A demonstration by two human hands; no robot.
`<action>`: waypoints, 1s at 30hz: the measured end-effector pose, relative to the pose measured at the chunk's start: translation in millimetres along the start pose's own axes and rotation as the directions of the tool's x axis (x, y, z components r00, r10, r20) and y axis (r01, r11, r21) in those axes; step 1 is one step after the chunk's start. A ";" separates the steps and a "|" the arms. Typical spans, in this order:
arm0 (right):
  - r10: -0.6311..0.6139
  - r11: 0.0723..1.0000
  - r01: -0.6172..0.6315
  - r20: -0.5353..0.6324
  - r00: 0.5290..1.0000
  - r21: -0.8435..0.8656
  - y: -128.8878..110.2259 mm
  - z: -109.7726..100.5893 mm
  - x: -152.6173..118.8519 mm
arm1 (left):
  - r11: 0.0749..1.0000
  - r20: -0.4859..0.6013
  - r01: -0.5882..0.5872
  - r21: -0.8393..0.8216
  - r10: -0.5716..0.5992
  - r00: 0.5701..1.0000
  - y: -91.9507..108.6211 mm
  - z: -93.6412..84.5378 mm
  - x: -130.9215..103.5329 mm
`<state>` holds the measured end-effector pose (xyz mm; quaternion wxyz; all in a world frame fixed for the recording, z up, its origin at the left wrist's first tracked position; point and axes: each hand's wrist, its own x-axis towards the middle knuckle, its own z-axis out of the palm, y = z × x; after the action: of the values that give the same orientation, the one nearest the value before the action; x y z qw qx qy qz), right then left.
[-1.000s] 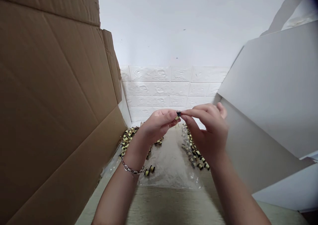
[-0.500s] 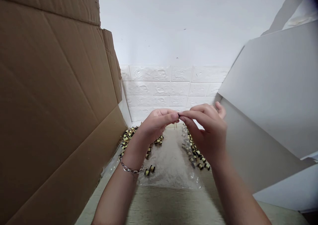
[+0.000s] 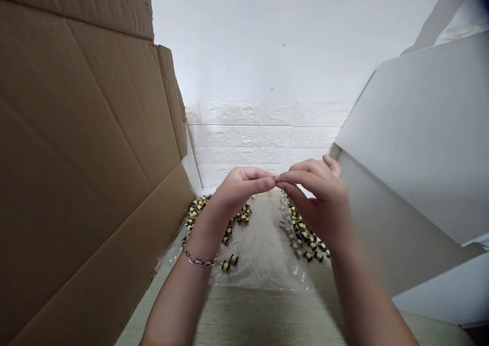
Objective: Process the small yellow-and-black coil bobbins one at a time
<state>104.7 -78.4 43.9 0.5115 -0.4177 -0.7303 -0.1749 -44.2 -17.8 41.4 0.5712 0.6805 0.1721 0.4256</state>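
Both bare hands are raised at the centre of the frame, fingertips met above a work surface. The left hand (image 3: 239, 193) is curled, thumb and forefinger pinched shut toward the right. The right hand (image 3: 319, 198) is pinched likewise, thumb and forefinger closed, the other fingers loosely bent behind. The pinches meet at one spot; whatever is gripped there is hidden by the fingertips, so what is held cannot be told.

A silver chain bracelet (image 3: 199, 259) is worn on the left wrist, lower centre-left.

Below the hands a crinkled clear plastic sheet (image 3: 263, 257) is spread over a pale beige surface (image 3: 267, 315). Small yellow-and-black wound parts are scattered on the sheet: one heap (image 3: 196, 211) at centre-left against the cardboard, one strip (image 3: 305, 236) at centre-right under the right hand, and a lone pair (image 3: 229, 262) just right of the bracelet.

A large brown corrugated cardboard panel (image 3: 84, 147) fills the left of the frame. A grey-white flat board (image 3: 420, 132) is leant at the right. A white brick-embossed wall (image 3: 263, 137) is seen at centre back.
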 end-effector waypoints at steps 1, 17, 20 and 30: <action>0.001 1.000 -0.001 0.022 1.000 0.013 1.3 -1.0 0.4 | 1.000 -0.020 -0.017 0.026 0.018 1.000 0.4 -0.2 -0.2; 0.439 0.637 -0.516 0.281 0.853 0.572 1.6 4.5 2.2 | 0.104 -0.060 -0.035 0.994 0.780 0.623 1.4 14.4 -7.9; 0.441 0.557 -0.541 0.328 0.836 0.630 4.4 8.9 1.7 | -0.002 0.018 -0.028 1.000 0.815 0.579 -2.3 14.1 -8.5; 0.437 0.410 -0.628 0.463 0.772 0.661 1.1 13.8 1.3 | -0.218 0.218 -0.052 0.975 0.867 0.448 -6.1 12.7 -4.5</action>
<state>97.1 -67.8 39.2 0.5854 -0.3757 -0.6069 0.3843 -35.4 -27.3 34.3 -0.3697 0.6842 0.2618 0.5716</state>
